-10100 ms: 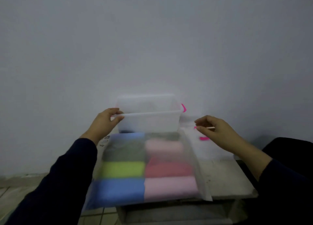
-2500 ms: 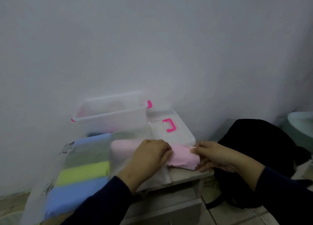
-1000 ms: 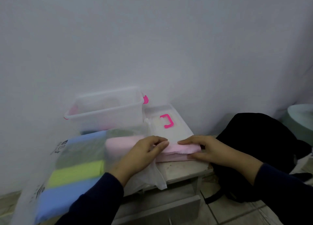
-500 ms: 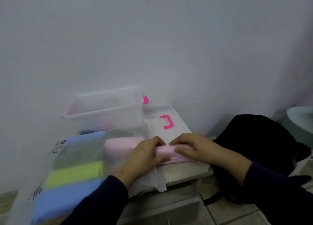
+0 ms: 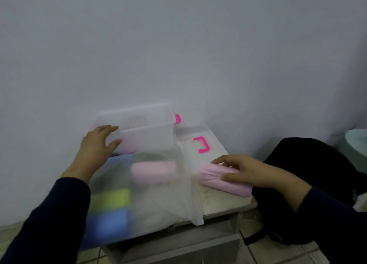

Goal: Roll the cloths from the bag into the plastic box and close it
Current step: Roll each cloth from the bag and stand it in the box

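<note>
A single head-worn camera looked forward and down from the person's own eye level; it faced a pale wall (image 5: 178, 45), which filled the upper half of the wide-angle frame; the small surface (image 5: 218, 200) sat close below, near the lower middle; both sleeves entered from the bottom corners; floor tiles (image 5: 268, 253) showed at the lower edge.

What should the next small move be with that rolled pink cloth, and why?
Probably lift the rolled pink cloth across into the open clear plastic box. The right hand already has a grip around the roll on the table, and the left hand reaches open towards the box's near wall, apparently to steady it. The lid with the pink handle lies beside the box.
</note>
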